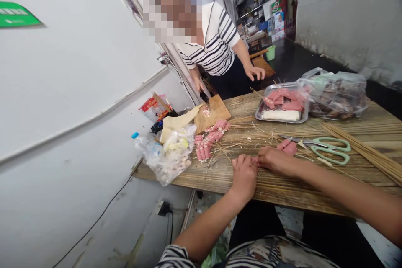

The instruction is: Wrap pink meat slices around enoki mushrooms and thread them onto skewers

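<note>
Two hands closed around a small pink piece (254, 158) at a wooden counter (276, 194)

Far left of the fingers, a green sign (19, 15) was fixed to a pale wall. On the counter's left end, well left of the fingers, lay a clear plastic bag (174, 161) with pale contents, close to a bottle (152, 147) with a blue cap. Behind these, farther from the fingers, were a red packet (153, 108) and a limp, cream-coloured sheet (179, 124) that reached a cutting board (220, 111) with chopped bits (206, 111) on it. Beyond the board stood a co-worker (215, 46) in a striped top, one hand at a knife (204, 97), the other spread open.

Just left of the fingers, pink rolls (204, 150) lay clustered among thin sticks.

The left hand (245, 176) and right hand (274, 160) met near the counter's front edge, fingers bent and pinching the pink piece between them. They mostly covered it, so its shape could not be told.

Beyond the fingers and rightward sat a metal tray (259, 114) holding pink pieces and a white block. Just right of the fingertips, beyond the right hand, lay pink slices (287, 146), then green-handled scissors (308, 141). Farther right were a clear bag of dark contents (339, 94) and, nearer, a bundle of sticks (367, 148).
</note>
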`<state>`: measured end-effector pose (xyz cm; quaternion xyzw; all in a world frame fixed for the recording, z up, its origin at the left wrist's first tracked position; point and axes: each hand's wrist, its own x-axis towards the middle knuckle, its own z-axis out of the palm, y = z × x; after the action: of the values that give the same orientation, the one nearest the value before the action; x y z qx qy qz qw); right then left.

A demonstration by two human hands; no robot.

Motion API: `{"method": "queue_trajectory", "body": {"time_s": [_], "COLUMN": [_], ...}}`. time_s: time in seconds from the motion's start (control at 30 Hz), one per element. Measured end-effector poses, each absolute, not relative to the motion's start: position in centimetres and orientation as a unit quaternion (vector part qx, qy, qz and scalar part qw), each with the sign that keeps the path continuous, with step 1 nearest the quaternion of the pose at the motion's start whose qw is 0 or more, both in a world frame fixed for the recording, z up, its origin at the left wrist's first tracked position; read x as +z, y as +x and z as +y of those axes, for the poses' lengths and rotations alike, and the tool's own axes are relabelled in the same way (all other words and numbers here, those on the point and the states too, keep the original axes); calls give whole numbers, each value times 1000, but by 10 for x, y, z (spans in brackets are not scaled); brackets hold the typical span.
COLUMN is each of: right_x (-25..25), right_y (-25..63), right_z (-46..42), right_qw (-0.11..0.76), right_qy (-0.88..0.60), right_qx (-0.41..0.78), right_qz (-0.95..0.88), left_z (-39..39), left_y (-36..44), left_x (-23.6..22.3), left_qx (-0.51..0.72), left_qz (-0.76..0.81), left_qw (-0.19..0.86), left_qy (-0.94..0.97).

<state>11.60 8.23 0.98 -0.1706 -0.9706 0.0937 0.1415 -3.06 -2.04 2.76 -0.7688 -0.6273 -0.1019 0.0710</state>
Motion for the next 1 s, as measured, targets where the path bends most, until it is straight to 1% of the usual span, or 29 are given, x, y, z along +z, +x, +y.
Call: {"method": "queue_trajectory", "body": {"time_s": [0.07, 0.2, 0.47, 0.6, 0.67, 0.77, 0.83, 0.93, 1.0], "right_x": [10, 13, 24, 29, 29, 23, 18, 15, 18], "right_y": [115, 115, 119, 121, 122, 122, 122, 122, 122], "right_z": [87, 93, 96, 97, 95, 88, 84, 82, 84], "right_qw": [127, 104, 102, 86, 95, 104, 103, 110, 117], "right_qy": [-181, -178, -194, -188, -195, -189, -172, -156, -153], "right_qx": [127, 190, 226, 271, 254, 178, 149, 141, 152], "right_qz": [-967, -960, -949, -940, -943, -960, -968, -971, -969], "left_z": [-20, -9, 15, 23, 26, 28, 28, 25, 20], "left_y": [-32, -37, -40, -41, -42, -44, -45, -45, -44], "left_x": [24, 30, 60, 67, 69, 70, 69, 63, 56], "left_qx": [-92, -81, 1, 21, 21, 5, -8, -33, -59], "left_qz": [-620, -618, -649, -657, -658, -664, -669, -673, -672], "left_qw": [60, 4, -146, -186, -199, -226, -238, -237, -217], "left_qy": [-777, -782, -746, -731, -726, -713, -704, -700, -706]}}
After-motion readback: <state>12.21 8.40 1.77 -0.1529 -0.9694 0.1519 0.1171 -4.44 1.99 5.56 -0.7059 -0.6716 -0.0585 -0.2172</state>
